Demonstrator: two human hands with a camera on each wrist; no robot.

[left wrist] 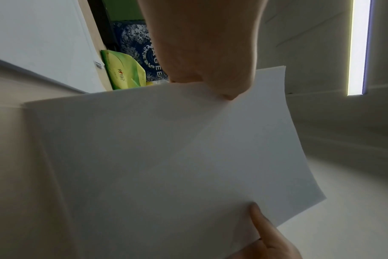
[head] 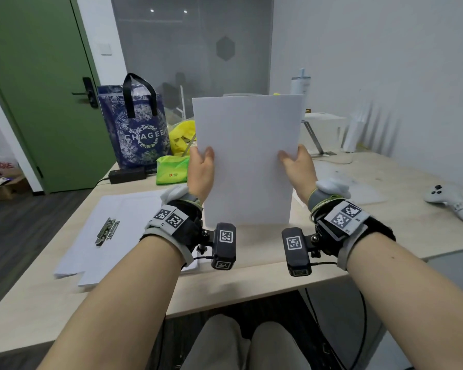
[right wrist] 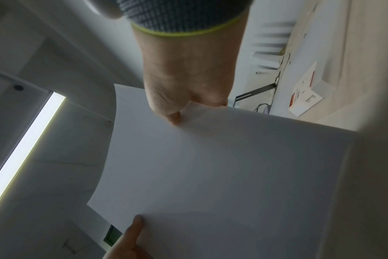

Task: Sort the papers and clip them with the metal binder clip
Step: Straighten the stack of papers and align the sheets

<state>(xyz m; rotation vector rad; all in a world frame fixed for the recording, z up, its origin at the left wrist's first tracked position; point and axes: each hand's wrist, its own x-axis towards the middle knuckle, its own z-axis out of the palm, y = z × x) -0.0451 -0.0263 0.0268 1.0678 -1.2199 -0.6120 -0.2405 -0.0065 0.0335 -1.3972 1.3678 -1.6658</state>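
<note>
While the stack of papers [head: 245, 158] is held upright above the near edge of the tabletop [head: 265, 279], its side edges are pinched by the left hand [head: 201, 172] and the right hand [head: 297, 169], thumbs curled onto the near face and fingers hidden behind. Its long axis stands close to vertical, with the short lower edge pointing down at the tabletop and seemingly just above it. With the grip this light, sheets could fan or slip out if the stack were tapped unevenly, and a corner could buckle. Further left, loose sheets [head: 112, 228] lie flat on the tabletop with the metal binder clip [head: 107, 231] resting on them, unused. Beyond, a green pouch [head: 171, 169] and a blue bag [head: 138, 129] are seen.
</note>
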